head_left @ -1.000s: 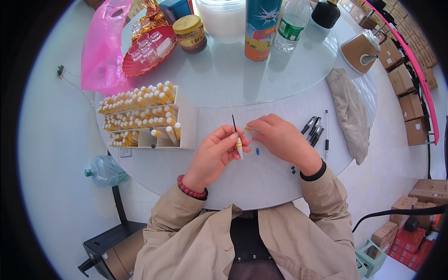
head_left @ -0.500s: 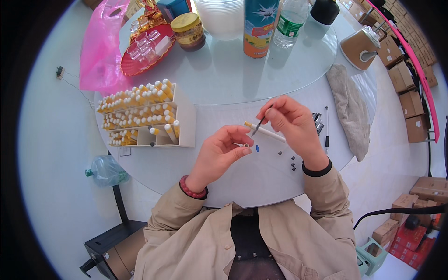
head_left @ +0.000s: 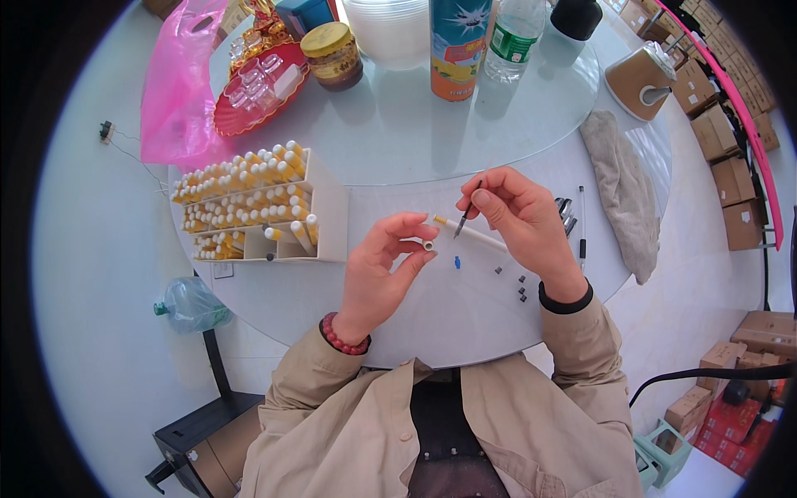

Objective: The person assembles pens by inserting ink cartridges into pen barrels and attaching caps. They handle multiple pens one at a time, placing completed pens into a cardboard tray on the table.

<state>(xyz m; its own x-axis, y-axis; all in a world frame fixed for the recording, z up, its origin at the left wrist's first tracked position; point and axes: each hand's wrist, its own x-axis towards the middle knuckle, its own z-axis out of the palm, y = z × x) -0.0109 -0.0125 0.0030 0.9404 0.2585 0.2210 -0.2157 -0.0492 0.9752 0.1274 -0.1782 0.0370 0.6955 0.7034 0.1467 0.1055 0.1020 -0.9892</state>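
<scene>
Between the thumb and fingertips of my left hand (head_left: 388, 261) is a short white tube (head_left: 428, 246), its round open end showing. My right hand (head_left: 519, 220) pinches a slim dark pen-like piece (head_left: 467, 217) with a pointed silvery tip angled down to the left. That tip stays apart from the tube. Below it on the table lies a small blue piece (head_left: 457, 262). A long white stick with a yellowish end (head_left: 477, 236) rests behind, partly covered by my right hand. Several tiny dark cylinders (head_left: 522, 290) are scattered at the right.
A divided white box (head_left: 330, 216) full of yellow-and-white sticks stands at the left. Right of my hand lie a black-gripped pen (head_left: 582, 241), dark shiny items (head_left: 566, 216) and a grey cloth (head_left: 618, 195). Farther back are a jar (head_left: 332, 56), a tall can (head_left: 457, 50) and a bottle (head_left: 510, 46).
My left hand has shifted slightly left and turned the tube's open end into view. The dark pen-like piece has tilted more upright, and its tip is farther from the tube.
</scene>
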